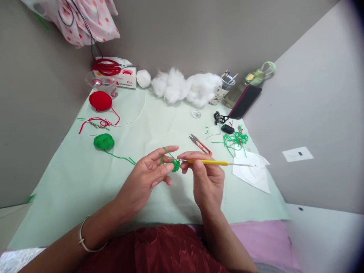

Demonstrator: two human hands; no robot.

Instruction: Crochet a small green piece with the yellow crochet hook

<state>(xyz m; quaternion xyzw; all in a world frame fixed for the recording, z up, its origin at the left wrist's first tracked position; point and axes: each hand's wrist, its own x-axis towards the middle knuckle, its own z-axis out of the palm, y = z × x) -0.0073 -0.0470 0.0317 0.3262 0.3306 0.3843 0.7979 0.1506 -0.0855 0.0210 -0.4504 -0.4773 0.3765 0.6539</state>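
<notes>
Between thumb and fingers, my left hand (148,172) pinches a small round piece of green crochet (176,165). Green yarn runs up over its raised index finger. My right hand (207,178) grips a crochet hook (210,162) by its yellow handle, with the metal tip at the crochet piece and the other end pointing right. A green yarn ball (104,141) lies to the left, and its strand trails toward my left hand. Just beyond my right hand are thread snips (200,144) with orange handles.
At the back stand white stuffing (173,85), a white yarn ball (143,79), a pencil cup (222,91) and a phone (245,101) leaning on a bottle (236,94). Red yarn (100,101) and red scissors (106,67) are back left. Green yarn scraps (236,139) and white paper (251,170) lie right.
</notes>
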